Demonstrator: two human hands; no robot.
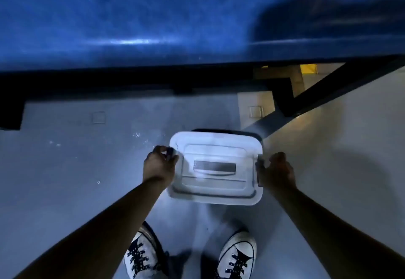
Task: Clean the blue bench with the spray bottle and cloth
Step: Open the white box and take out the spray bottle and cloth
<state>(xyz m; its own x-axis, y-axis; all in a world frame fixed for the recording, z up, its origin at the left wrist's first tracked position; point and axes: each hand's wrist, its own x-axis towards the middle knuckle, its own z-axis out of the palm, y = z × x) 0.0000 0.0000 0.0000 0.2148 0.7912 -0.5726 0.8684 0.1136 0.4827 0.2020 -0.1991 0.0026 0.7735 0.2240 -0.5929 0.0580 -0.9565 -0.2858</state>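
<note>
The blue bench fills the top of the head view, its dark front edge running across. Below it, over the grey floor, is a white lidded plastic box with a recessed handle in the lid. My left hand grips the clip on the box's left side. My right hand grips the box's right side. No spray bottle or cloth is visible; the lid hides what is inside the box.
Grey floor lies under and around the box. A dark bench leg slants at the right, with a dark block at the left. My two white sneakers stand just behind the box.
</note>
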